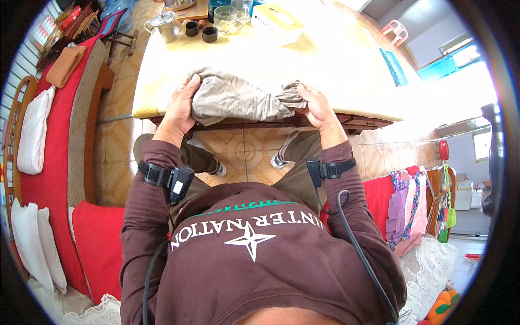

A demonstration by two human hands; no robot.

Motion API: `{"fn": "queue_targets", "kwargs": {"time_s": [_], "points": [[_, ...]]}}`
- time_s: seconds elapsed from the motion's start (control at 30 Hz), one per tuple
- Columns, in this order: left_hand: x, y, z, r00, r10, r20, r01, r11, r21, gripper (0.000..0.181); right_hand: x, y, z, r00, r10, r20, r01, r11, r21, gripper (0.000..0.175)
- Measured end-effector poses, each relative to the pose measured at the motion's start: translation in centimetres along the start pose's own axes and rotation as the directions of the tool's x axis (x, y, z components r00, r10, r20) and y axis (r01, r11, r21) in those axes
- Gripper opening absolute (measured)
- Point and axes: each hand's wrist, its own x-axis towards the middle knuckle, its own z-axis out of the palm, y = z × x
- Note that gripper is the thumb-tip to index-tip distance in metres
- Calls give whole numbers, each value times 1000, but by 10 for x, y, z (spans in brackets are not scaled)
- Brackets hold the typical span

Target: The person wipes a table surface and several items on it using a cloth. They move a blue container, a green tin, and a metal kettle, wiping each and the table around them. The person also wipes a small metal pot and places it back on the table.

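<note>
A crumpled light grey cloth (235,97) is stretched between my two hands at the near edge of a low table (345,73). My left hand (183,103) grips its wide, loosely bunched end, thumb on top. At the other end my right hand (315,103) pinches a narrower, twisted part between thumb and fingers. Part of the cloth hangs over the table's dark wooden front. Whether it is a garment or a plain cloth cannot be told from its folds.
Toward the table's far side stand a metal teapot (165,26), two dark cups (209,34), a glass mug (225,19) and a yellow-white tissue box (277,23). A red-covered bench (53,134) with cushions runs along the left. Folded clothes (406,203) hang at the right.
</note>
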Motion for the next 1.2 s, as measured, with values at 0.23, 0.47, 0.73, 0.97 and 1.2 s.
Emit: {"fn": "queue_targets", "kwargs": {"time_s": [0.23,0.47,0.73,0.97,1.2], "points": [[34,7,-4,944,199,-262,-243,959,-146,43,6,2,-12,980,199,10,-199,980,16,27],[28,14,-35,981,86,-171,-120,972,-200,38,-5,25,-5,996,71,55,-13,715,-699,41],[31,21,-31,967,220,-130,-217,975,39,34,-1,5,-27,996,-69,-53,84,922,378,22],[45,-22,-57,999,36,-18,-8,623,782,76,7,55,-60,983,136,-122,-132,990,44,28],[66,-30,-63,957,64,-283,170,668,724,35,-8,41,-53,917,-228,-327,-256,293,-921,27]]}}
